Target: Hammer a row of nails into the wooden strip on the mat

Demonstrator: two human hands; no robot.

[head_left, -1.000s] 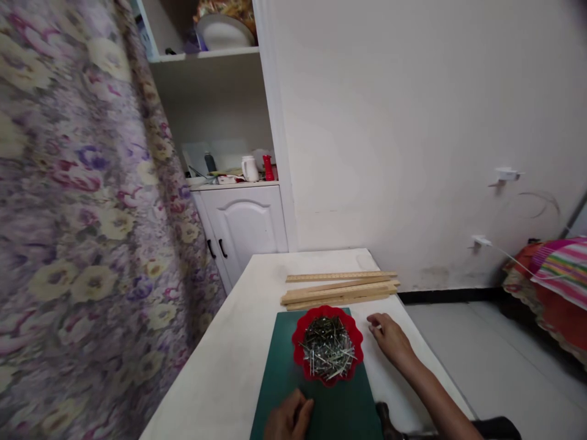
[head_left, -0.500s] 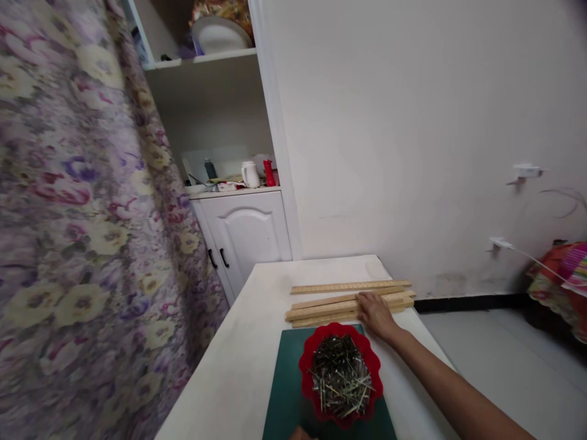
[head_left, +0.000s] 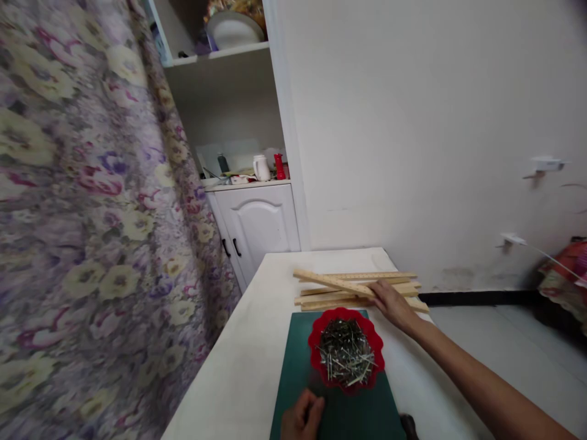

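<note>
My right hand (head_left: 391,300) reaches over a small stack of wooden strips (head_left: 348,297) at the far end of the white table (head_left: 247,366). Its fingers are closed on one wooden strip (head_left: 330,282), which lies slanted across the others with its left end raised. My left hand (head_left: 302,417) rests with curled fingers on the near edge of a green cutting mat (head_left: 302,366); nothing shows in it. A red scalloped bowl (head_left: 346,351) full of metal nails sits on the mat between my hands.
A floral curtain (head_left: 82,201) hangs along the left. A white cupboard (head_left: 257,223) with a jug and bottles stands behind the table, shelves above it. A plain wall is ahead; colourful bedding (head_left: 566,269) lies at the right. A dark object (head_left: 406,425) lies by the mat.
My right hand moved from beside the bowl up to the wooden strips and took hold of one, turning it askew over the stack. My left hand stayed on the mat.
</note>
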